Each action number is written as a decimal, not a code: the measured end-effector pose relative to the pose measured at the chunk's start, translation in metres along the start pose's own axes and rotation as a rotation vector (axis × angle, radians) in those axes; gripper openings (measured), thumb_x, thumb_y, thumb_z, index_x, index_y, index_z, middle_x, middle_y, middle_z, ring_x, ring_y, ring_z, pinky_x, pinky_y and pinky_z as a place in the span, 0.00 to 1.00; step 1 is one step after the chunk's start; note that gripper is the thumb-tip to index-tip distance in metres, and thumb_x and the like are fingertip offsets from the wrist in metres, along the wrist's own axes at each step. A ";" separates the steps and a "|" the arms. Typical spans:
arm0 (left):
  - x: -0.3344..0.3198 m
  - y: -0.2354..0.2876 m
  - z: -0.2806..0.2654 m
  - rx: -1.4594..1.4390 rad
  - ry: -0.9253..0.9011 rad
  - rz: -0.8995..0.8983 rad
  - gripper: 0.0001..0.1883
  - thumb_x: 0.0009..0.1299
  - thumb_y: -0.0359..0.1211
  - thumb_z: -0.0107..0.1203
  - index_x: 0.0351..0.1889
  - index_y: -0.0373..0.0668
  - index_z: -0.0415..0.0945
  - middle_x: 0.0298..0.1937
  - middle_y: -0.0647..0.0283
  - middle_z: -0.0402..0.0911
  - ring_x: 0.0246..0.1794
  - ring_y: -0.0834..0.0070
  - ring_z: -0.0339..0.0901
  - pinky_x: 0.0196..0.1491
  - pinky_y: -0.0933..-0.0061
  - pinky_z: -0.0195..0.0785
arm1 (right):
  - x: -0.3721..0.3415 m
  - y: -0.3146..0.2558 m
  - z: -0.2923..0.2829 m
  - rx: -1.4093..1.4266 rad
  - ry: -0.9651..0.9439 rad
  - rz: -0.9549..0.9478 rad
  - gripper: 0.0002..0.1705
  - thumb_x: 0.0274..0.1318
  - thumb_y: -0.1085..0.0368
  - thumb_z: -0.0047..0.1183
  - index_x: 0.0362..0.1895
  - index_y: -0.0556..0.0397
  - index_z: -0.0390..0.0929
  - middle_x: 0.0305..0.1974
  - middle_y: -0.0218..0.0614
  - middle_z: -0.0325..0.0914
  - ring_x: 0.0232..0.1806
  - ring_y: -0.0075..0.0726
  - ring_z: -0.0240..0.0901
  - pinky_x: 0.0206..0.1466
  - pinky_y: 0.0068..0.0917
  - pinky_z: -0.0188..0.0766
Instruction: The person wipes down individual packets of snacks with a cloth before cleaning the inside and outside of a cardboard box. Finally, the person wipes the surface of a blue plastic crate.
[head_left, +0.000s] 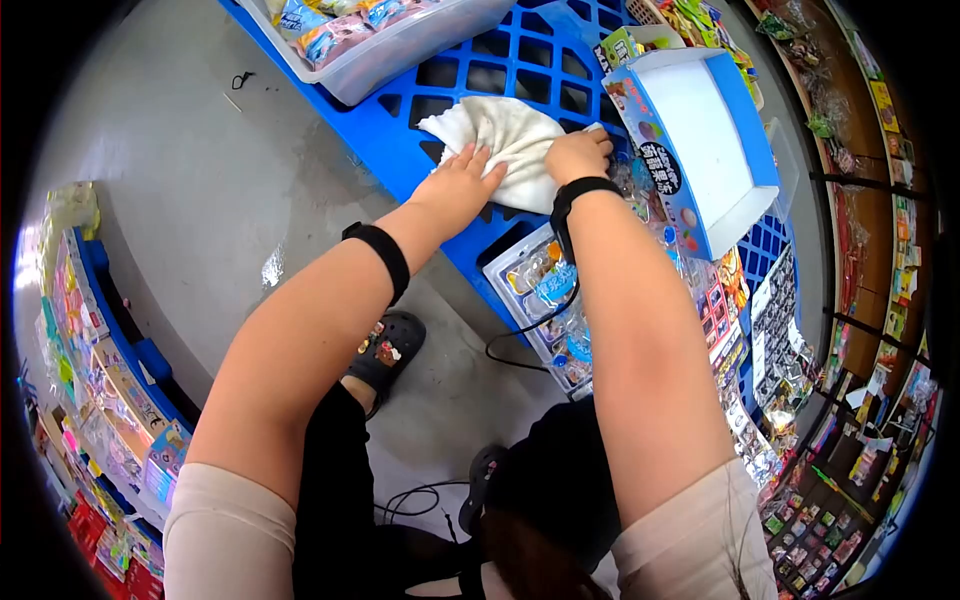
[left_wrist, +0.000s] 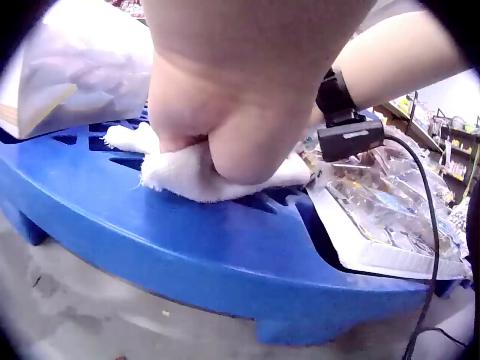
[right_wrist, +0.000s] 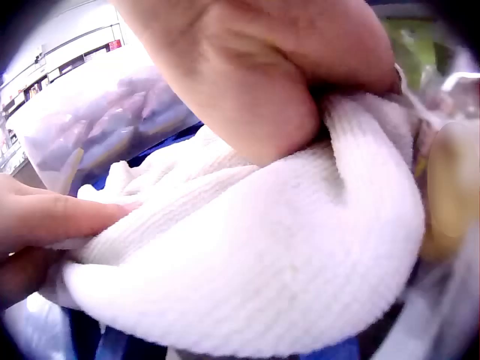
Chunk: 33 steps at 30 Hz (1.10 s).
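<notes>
A bunched white cloth [head_left: 510, 140] lies on the blue slatted pallet [head_left: 390, 165]. The left hand [head_left: 460, 192] rests on its near-left part with fingers extended; in the left wrist view this hand [left_wrist: 225, 127] is over the cloth [left_wrist: 187, 176], its fingertips mostly hidden. At the cloth's right end the right hand [head_left: 580, 160] grips a fold with curled fingers. The right wrist view has the cloth [right_wrist: 255, 247] puffed up in folds below the right hand [right_wrist: 270, 82], with the left hand's fingers [right_wrist: 67, 217] touching its left side.
A translucent bin [head_left: 375, 70] of wrapped packets stands at the pallet's far left. Right of the cloth are an open blue-and-white box [head_left: 700, 140] and a tray [head_left: 510, 270] of clear-wrapped items. A black cable [head_left: 515, 362] runs from the right wrist. Stocked shelves line both sides.
</notes>
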<state>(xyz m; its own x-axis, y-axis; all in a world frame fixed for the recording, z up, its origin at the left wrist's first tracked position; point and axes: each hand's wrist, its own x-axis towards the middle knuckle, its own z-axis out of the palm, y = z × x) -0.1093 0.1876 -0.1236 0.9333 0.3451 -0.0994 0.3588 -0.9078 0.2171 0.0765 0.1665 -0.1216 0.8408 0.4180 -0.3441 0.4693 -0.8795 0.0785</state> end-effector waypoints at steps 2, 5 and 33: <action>-0.011 -0.001 0.003 -0.020 0.001 0.027 0.27 0.63 0.25 0.40 0.63 0.46 0.55 0.65 0.48 0.55 0.66 0.55 0.54 0.63 0.63 0.54 | -0.020 0.006 -0.002 0.049 -0.009 0.001 0.29 0.51 0.63 0.46 0.57 0.63 0.60 0.62 0.45 0.49 0.62 0.47 0.51 0.61 0.40 0.57; -0.022 -0.012 0.004 -0.012 0.024 0.074 0.27 0.63 0.25 0.39 0.63 0.45 0.56 0.65 0.49 0.55 0.66 0.56 0.54 0.64 0.64 0.53 | -0.018 -0.001 0.009 0.155 -0.067 0.130 0.27 0.52 0.63 0.45 0.55 0.63 0.63 0.61 0.46 0.49 0.61 0.47 0.52 0.60 0.40 0.58; -0.078 -0.050 -0.005 -0.047 0.039 0.017 0.35 0.56 0.16 0.44 0.64 0.47 0.55 0.68 0.57 0.52 0.69 0.59 0.48 0.63 0.62 0.55 | -0.166 -0.021 0.079 0.185 0.372 -0.414 0.18 0.57 0.65 0.41 0.48 0.65 0.66 0.51 0.50 0.60 0.47 0.50 0.61 0.46 0.40 0.64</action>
<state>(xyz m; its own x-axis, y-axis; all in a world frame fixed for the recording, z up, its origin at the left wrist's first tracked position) -0.2005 0.2073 -0.1222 0.9389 0.3395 -0.0573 0.3422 -0.9019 0.2634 -0.0940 0.0975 -0.1405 0.6517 0.7573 0.0433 0.7519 -0.6374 -0.1685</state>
